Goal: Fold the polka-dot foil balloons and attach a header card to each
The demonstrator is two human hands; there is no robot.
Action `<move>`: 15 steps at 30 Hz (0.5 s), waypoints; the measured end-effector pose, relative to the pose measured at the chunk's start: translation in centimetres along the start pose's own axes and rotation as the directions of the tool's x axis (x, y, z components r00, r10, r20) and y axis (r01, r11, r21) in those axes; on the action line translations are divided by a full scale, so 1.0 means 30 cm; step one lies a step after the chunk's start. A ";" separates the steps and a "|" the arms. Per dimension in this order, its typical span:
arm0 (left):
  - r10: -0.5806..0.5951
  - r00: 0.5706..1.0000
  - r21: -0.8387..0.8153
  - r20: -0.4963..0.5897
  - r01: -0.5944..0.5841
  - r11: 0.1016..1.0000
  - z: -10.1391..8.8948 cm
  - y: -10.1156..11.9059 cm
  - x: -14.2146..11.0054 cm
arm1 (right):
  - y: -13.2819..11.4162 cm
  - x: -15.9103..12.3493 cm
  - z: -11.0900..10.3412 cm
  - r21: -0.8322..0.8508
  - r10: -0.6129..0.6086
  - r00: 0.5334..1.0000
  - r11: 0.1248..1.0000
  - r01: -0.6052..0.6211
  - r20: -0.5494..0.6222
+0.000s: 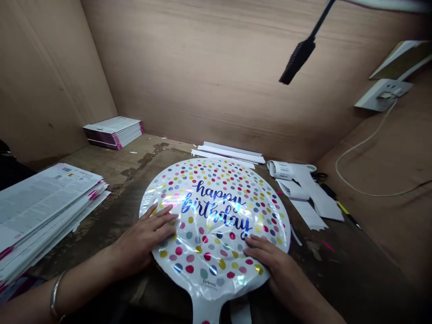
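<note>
A round, white foil balloon (209, 252) lies face up in front of me, covered in coloured dots and lettered "happy birthday" in blue. Its surface looks slightly puffed and wrinkled, and its white neck (206, 310) points toward me. On the balloon's left side rests my left hand (145, 236), open, with fingers stretched over the foil. My right hand (270, 256) lies at the lower right rim, also open, its fingers flat on the foil. Both thumbs are hard to see. Beneath the neck, a white strip (241, 310) is partly hidden.
Printed card packs (50, 198) are piled at left, with a smaller stack (114, 130) in the back corner. White paper strips (232, 152) lie behind the balloon. At right are a label roll (283, 170) and a yellow-black tool (342, 207). A black cable end (297, 60) hangs above.
</note>
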State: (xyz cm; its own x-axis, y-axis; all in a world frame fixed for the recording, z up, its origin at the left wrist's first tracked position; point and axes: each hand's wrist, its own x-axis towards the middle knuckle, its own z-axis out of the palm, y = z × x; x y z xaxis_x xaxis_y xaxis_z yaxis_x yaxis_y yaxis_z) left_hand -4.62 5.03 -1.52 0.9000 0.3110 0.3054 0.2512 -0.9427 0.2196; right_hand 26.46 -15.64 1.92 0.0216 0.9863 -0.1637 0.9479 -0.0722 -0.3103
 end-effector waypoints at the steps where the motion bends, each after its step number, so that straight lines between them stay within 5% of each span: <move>1: -0.017 0.998 -0.018 0.057 0.018 1.000 0.002 -0.012 0.001 | 0.010 -0.003 0.006 0.012 -0.002 1.000 1.000 0.003 -0.009; 4: -0.016 0.980 -0.086 0.199 0.034 0.996 0.002 -0.051 0.015 | 0.029 -0.005 -0.011 0.061 -0.012 0.999 0.998 0.015 -0.035; 11: -0.040 0.963 -0.185 0.266 0.092 0.978 -0.062 -0.072 0.074 | 0.141 0.072 -0.055 0.177 -0.035 0.998 0.983 0.042 -0.044; 15: -0.294 0.910 -0.339 0.291 0.386 0.858 -0.077 -0.136 0.116 | 0.166 0.125 -0.075 0.393 0.186 0.978 0.909 -0.136 -0.091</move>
State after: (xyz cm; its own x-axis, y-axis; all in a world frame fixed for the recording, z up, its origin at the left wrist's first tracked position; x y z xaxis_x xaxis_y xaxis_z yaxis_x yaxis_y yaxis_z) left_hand -3.34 10.24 0.78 0.8491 0.5252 -0.0566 0.4421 -0.6479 0.6203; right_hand 31.98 -11.95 1.88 0.2258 0.9651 -0.1328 0.7340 -0.2582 -0.6281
